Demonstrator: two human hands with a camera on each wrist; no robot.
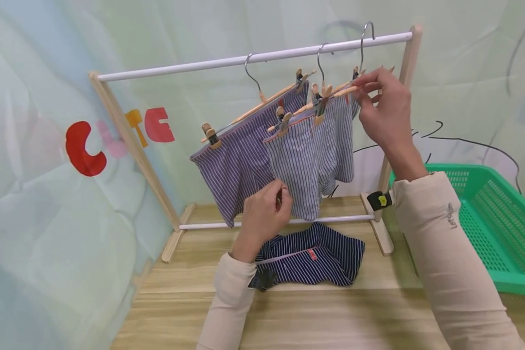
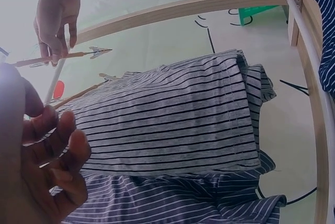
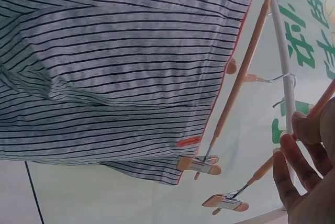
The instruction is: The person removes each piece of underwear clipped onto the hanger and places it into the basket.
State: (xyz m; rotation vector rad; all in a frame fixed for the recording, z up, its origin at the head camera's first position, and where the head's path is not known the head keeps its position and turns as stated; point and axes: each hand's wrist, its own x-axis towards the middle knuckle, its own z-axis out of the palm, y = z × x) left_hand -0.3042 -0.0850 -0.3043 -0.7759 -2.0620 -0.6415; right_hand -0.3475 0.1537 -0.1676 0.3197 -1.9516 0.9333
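Note:
My right hand (image 1: pixel 385 107) pinches the bar of a wooden clip hanger (image 1: pixel 347 91) under the rail. In the right wrist view, the clip (image 3: pixel 226 202) at one end of this bar holds no cloth. Beside it, grey shorts (image 1: pixel 295 170) with dark stripes hang from another clip hanger (image 3: pixel 242 72). My left hand (image 1: pixel 264 209) holds nothing, its fingers loosely bent, in front of the shorts' lower part. Purple striped shorts (image 1: pixel 227 175) hang to the left on a third hanger (image 1: pixel 262 103). Navy striped clothing (image 1: pixel 332 257) lies on the table below.
A white rail (image 1: pixel 179 69) on wooden posts (image 1: pixel 135 150) carries the hangers, with a lower white bar (image 1: pixel 214 225) near the table (image 1: pixel 192 296). To the right stands a green basket (image 1: pixel 498 279). A pale printed cloth (image 1: pixel 170 29) hangs behind.

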